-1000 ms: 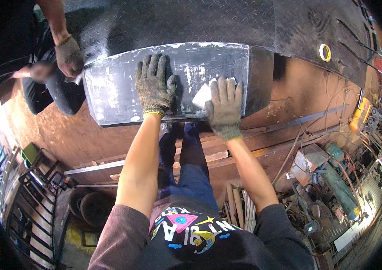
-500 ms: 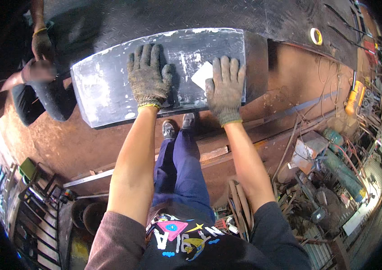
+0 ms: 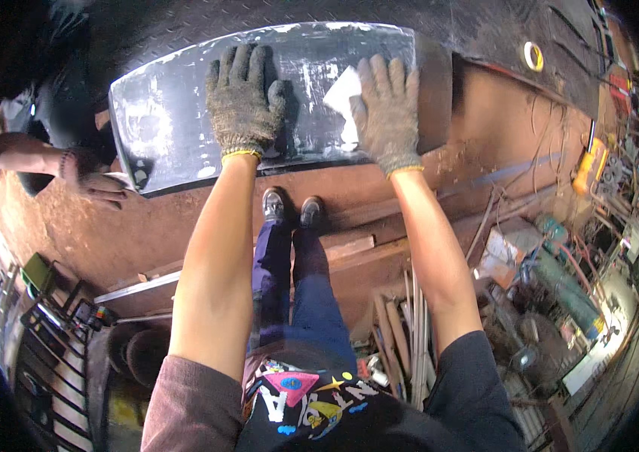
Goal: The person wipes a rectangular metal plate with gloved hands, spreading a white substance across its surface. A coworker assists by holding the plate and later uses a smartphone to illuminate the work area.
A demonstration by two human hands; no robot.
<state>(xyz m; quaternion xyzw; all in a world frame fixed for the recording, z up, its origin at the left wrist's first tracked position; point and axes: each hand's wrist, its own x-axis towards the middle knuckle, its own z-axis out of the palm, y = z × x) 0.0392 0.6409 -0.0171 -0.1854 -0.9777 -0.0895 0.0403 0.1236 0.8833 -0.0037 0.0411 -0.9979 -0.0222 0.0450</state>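
Observation:
A long dark panel (image 3: 312, 113), smeared with white patches and slightly curved along its far edge, lies in front of me. My left hand (image 3: 246, 98), in a dirty knit glove, rests flat on its middle with the fingers a little apart. It holds nothing. Farther right, my gloved right hand (image 3: 389, 113) presses a white sheet (image 3: 344, 90) against the panel near its right end. The sheet sticks out to the left from under the thumb and palm, which hide the rest of it.
A co-worker's gloved hand (image 3: 97, 179) is at the panel's left end. A tape roll (image 3: 533, 56) lies on the dark tabletop (image 3: 500, 30). Right, a yellow tool (image 3: 591, 166) and a green cylinder (image 3: 572, 297) sit among clutter. A dark slatted rack (image 3: 56, 377) stands lower left.
The panel and both my hands appear higher in the picture. My right hand and the white sheet have moved together. The co-worker's hand has come down to the panel's left end.

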